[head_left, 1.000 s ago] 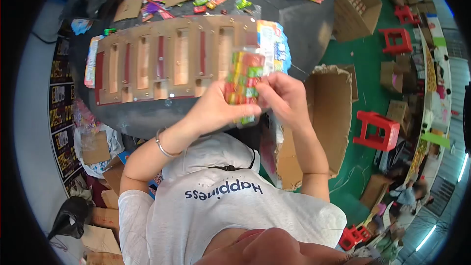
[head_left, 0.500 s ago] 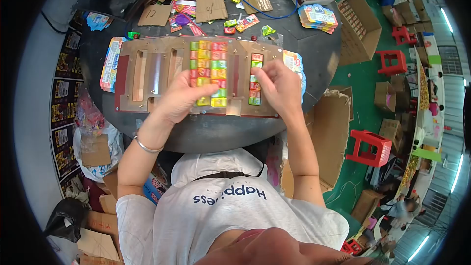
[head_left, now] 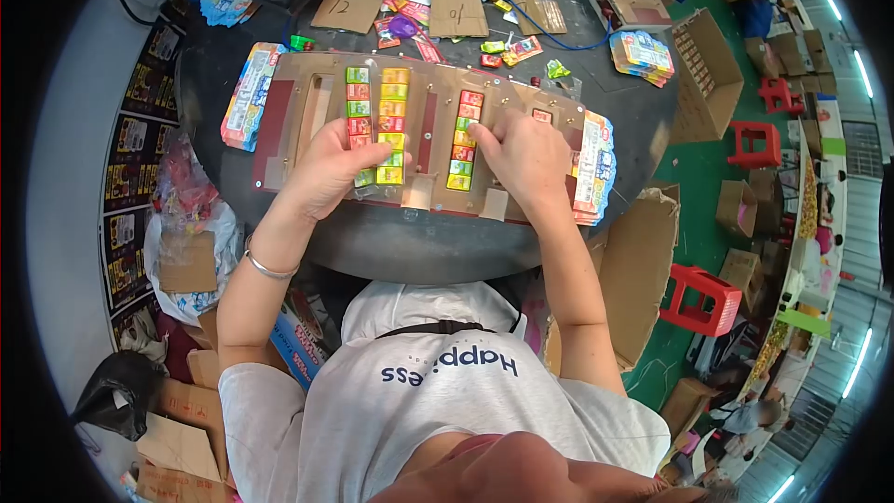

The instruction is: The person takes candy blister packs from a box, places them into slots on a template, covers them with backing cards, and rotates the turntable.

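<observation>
A brown slotted board lies across the black round table. My left hand is closed around two upright rows of small wrapped sweets, its thumb across them near the bottom. A separate row of wrapped sweets, red, green and yellow, stands along the board to the right. My right hand has its thumb against that row's right edge, with its fingers curled. The right hand hides most of a further slot, where a red piece shows at the top.
Stacks of printed cards lie at the board's left and right ends, with another card stack farther back. Loose sweets, cardboard pieces and a blue cord cover the far table. Cartons and red stools stand at right.
The whole view has shifted, so the board appears farther right. One row of sweets now stands apart from those in my left hand, and my right hand has moved left along the board to it.
</observation>
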The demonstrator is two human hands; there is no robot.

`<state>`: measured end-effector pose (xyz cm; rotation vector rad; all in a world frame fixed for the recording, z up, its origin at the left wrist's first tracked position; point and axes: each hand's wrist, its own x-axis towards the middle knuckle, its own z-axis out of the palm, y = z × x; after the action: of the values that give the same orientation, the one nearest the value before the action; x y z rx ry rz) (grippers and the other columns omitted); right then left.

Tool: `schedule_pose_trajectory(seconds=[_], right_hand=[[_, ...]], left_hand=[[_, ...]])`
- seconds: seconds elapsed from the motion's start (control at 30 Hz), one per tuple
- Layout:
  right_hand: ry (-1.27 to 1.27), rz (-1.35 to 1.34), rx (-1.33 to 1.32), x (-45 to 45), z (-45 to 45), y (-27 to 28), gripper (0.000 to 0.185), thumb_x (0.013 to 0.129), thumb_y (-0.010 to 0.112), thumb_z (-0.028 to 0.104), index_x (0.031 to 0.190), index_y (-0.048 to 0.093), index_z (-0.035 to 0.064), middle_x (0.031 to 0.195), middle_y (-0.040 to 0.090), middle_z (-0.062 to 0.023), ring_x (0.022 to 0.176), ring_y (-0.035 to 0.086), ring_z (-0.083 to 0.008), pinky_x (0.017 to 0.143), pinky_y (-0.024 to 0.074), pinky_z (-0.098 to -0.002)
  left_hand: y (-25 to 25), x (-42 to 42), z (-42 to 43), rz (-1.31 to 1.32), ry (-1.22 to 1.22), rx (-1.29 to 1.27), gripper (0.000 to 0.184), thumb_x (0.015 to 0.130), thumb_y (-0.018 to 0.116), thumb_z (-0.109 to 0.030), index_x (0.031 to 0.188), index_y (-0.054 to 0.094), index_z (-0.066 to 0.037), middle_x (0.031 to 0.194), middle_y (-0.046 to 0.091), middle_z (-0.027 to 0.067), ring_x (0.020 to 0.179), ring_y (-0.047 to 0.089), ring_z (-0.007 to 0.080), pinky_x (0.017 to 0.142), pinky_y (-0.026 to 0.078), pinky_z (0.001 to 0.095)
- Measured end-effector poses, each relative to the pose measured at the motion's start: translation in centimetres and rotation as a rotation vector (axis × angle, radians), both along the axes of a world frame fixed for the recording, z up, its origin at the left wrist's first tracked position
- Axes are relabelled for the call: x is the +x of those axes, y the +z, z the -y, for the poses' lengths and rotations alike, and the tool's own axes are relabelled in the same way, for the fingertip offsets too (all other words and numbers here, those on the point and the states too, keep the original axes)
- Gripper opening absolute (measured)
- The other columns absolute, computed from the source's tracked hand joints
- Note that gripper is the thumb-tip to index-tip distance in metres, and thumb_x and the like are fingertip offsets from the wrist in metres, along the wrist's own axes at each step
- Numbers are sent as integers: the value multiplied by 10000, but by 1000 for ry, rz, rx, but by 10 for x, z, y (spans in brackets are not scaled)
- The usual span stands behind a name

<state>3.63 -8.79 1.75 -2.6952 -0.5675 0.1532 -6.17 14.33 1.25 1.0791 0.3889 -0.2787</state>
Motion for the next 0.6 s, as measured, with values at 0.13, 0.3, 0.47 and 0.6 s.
schedule_pose_trajectory(seconds=[0.13,0.3,0.47,0.6], right_hand=[[63,-179,339,-20,-20,17,405,908,664,378,723,664,16,611,634,-113,587,637,-224,579,491,-337],[52,-648,714,-10,-53,-7,362,968,587,329,847,662,-5,677,646,-42,571,577,-110,538,456,-294],[119,-353,362,-5,-80,-3,357,940,605,310,779,670,-2,653,664,-109,567,628,-188,571,509,-348],[159,98,-117,-24,-85,-1,277,898,645,286,820,690,24,717,690,-145,632,670,-314,567,525,-437]], left_hand=[[-9,-9,7,92,-64,66,339,878,704,-41,1199,606,11,1090,691,79,963,673,128,850,557,293],[-3,-4,-22,38,-67,21,313,999,576,-290,1103,631,0,921,688,54,816,673,109,740,562,267],[-19,12,-72,33,-55,992,481,999,496,-465,901,644,-18,694,651,101,642,678,247,574,538,335],[-3,5,-66,-17,-182,1641,438,945,587,-445,913,652,-13,785,642,125,668,659,325,611,539,408]])
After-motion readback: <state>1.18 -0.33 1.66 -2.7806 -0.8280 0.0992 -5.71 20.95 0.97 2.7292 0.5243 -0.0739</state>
